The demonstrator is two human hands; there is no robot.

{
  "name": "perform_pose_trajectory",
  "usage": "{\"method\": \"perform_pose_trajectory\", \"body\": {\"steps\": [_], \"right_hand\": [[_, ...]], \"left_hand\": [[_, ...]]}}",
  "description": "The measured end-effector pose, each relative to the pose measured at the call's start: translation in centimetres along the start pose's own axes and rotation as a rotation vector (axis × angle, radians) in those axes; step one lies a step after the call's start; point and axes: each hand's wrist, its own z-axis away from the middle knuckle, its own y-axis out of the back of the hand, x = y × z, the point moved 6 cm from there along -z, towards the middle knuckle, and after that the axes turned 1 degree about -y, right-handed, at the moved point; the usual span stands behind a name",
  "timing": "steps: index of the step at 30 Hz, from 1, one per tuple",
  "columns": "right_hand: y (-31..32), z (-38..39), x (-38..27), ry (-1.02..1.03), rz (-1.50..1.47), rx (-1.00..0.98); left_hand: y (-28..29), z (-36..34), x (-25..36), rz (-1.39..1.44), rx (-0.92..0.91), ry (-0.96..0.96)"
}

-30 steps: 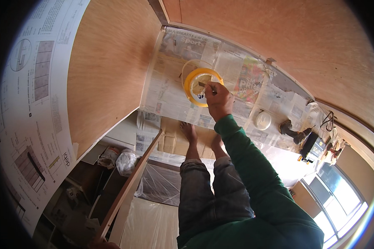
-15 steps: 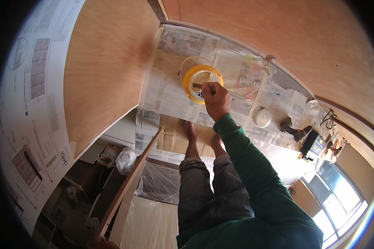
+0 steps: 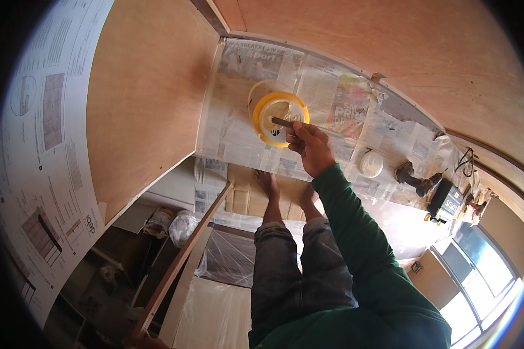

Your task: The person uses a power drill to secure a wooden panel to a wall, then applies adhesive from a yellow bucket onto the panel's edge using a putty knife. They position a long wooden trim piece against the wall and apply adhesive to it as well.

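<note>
My right hand (image 3: 311, 148) is closed around a narrow, flat, dark stick-like tool (image 3: 282, 122). The tool's left end is over the mouth of a round tub with a yellow rim (image 3: 258, 129). Pale, creamy material (image 3: 278, 109) shows inside the tub, whose thin handle lies to its left. At the bottom left edge, only part of my left hand (image 3: 147, 342) shows, closed on the lower end of a long wooden rail (image 3: 183, 262).
Newspaper under clear plastic (image 3: 227, 125) covers the surface around the tub. A white round lid (image 3: 371, 164), a cordless drill (image 3: 418, 179) and a dark box (image 3: 443, 198) lie to the right. Plywood panels (image 3: 145, 99) stand left and far. A printed sheet (image 3: 46, 145) hangs at left.
My right hand has moved slightly right and down and turned, so more of its fingers show. The tool still reaches over the tub. The whole view has shifted a little.
</note>
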Motion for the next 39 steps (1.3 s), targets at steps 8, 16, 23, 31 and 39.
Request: {"method": "perform_pose_trajectory", "body": {"steps": [8,16,23,31,39], "right_hand": [[1.1,0.9,0.3,-0.078,-0.149,-0.205],[2.3,0.0,0.1,-0.088,-0.113,-0.243],[5.2,1.0,-2.4,-0.016,-0.353,-0.314],[19.0,-2.3,-10.7,0.367,-0.497,-0.169],[30.7,-12.0,-14.4,0.587,-0.174,0.374]], "left_hand": [[-6.7,-0.5,-9.3,0.132,-0.109,0.099],[-9.4,0.4,-12.5,0.109,-0.173,0.121],[-10.4,1.1,-16.1,0.096,-0.197,0.142],[-9.9,0.9,-23.9,0.108,-0.193,0.165],[-8.4,1.3,-32.5,0.123,-0.140,0.187]]}}
